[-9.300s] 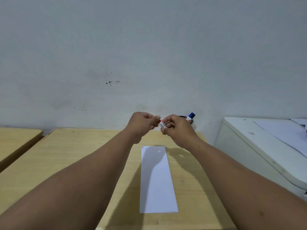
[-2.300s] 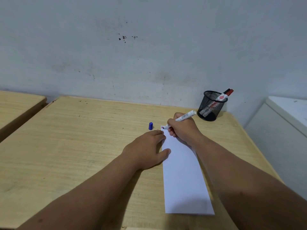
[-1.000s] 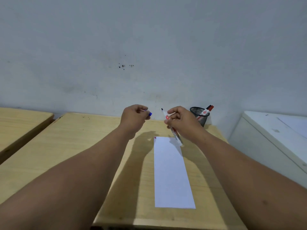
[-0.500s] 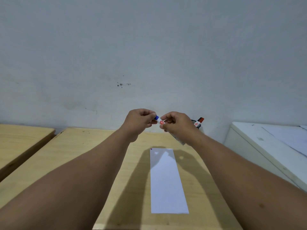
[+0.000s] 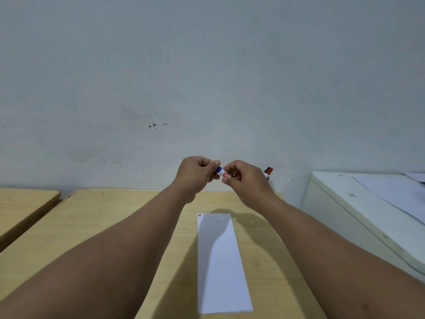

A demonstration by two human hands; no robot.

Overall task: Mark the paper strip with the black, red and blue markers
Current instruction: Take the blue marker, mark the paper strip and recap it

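Head view: both hands (image 5: 224, 174) pinch the blue marker (image 5: 222, 173) above the paper strip (image 5: 222, 263).

Your left hand (image 5: 197, 172) and right hand (image 5: 246, 180) are bare: no gloves, rings or watch. Both forearms are uncovered, no sleeve in view.

Soft, even overhead light; both forearms cast broad, blurry shadows on the pale wooden bench (image 5: 115, 226) and white paper strip (image 5: 220, 268). Wide-angle bending toward three and nine o'clock.
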